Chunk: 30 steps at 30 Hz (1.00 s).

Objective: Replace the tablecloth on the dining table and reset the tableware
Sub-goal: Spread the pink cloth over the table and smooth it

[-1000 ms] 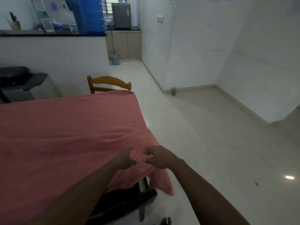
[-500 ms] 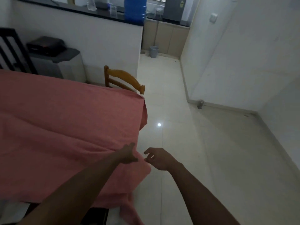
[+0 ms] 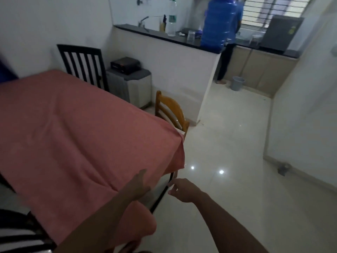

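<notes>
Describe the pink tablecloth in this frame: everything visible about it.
The tablecloth is a plain salmon-pink cloth that looks like soft woven fabric. It lies spread over the dining table, hiding the top, with shallow creases running across it. Its right edge hangs over the side, one corner drooping beside the wooden chair, another fold sagging low at the near corner. The left hand rests on it near that edge with fingers extended; the right hand is just off the cloth, loosely curled. No tableware stands on it.

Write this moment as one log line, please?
stage: cloth spread | pink tablecloth: covers table, corner draped | left hand: open, on cloth edge | right hand: loose, off cloth | tableware: none visible
</notes>
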### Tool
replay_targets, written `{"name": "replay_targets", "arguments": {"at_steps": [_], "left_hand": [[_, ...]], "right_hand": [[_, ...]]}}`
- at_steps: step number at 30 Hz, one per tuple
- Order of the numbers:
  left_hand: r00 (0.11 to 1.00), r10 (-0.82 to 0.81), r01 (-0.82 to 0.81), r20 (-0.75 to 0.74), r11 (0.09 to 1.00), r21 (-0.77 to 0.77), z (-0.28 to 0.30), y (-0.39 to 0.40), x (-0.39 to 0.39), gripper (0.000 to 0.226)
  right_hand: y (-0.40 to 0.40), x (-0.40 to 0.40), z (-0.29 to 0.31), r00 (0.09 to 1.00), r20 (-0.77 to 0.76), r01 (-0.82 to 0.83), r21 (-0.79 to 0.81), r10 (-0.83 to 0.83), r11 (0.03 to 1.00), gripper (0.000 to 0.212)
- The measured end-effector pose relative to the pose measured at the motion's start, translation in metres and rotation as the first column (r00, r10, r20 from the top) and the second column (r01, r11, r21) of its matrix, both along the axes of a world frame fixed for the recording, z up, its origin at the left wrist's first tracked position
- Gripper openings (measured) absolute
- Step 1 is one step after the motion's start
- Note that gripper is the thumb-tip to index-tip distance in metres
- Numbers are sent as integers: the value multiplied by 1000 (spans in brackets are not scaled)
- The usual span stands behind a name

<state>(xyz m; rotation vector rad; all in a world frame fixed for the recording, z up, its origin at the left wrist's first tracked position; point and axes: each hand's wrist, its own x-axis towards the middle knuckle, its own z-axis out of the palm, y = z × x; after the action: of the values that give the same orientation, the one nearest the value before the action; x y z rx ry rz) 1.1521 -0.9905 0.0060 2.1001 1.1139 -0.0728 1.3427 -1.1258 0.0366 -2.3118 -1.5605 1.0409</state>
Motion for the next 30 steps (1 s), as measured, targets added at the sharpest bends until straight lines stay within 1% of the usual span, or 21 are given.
{"name": "replay_targets", "arguments": {"at_steps": [2,4,6,8,10,13,15,16,19,21,23,24,25,27,28,29,30], "left_hand": [[997,73,-72,17,997,-10,-3,1,23,84],[996,86,-85,18,996,-40,-7,5,33,85],[994,110,-109,6,993,-39,-15,15,53,88],[992,127,-127,13,991,-34,-17,34,79,89],[989,137,-135,51,990,-26,-23,59,111,89],[979,198,-197,59,980,-18,-36,87,153,88],[968,245,-246,47,969,15,-49,99,183,86],[968,249,-249,13,967,51,-52,101,195,83],[964,250,-238,-89,962,131,-63,111,229,68],[958,239,-216,-158,965,152,-69,113,245,70],[949,244,-212,-199,963,167,-75,116,257,76],[944,249,-218,-215,963,156,-73,116,262,78],[941,258,-228,-221,962,153,-77,116,268,79],[928,312,-288,-204,947,143,-86,114,278,81],[917,335,-315,-218,941,122,-85,112,280,81],[907,359,-342,-221,933,110,-89,111,284,80],[895,389,-377,-219,921,97,-87,109,289,79]], "right_hand": [[18,35,-2,999,-25,-31,12,31,999,35],[35,55,-5,998,-65,-7,71,12,997,33],[58,79,-10,996,-70,-43,100,51,994,32],[85,104,-20,994,-69,-77,84,83,993,33],[114,128,-29,989,-59,-134,65,138,989,33],[146,160,-37,981,12,-196,-2,196,981,30],[165,184,-43,982,55,-178,-50,180,983,36],[173,194,-47,985,66,-158,-65,162,985,40],[200,229,-59,995,100,-4,-137,18,991,52],[218,247,-70,990,89,122,-115,-112,986,64],[237,257,-79,987,48,159,-69,-156,985,75],[244,260,-86,989,29,150,-55,-148,987,74],[252,264,-94,992,13,124,-41,-123,991,66],[260,276,-109,997,-13,76,15,-76,997,39],[262,284,-114,998,-10,70,34,-69,997,26],[267,294,-115,999,14,48,37,-48,998,20],[271,304,-116,999,40,9,29,-10,1000,18]]}}
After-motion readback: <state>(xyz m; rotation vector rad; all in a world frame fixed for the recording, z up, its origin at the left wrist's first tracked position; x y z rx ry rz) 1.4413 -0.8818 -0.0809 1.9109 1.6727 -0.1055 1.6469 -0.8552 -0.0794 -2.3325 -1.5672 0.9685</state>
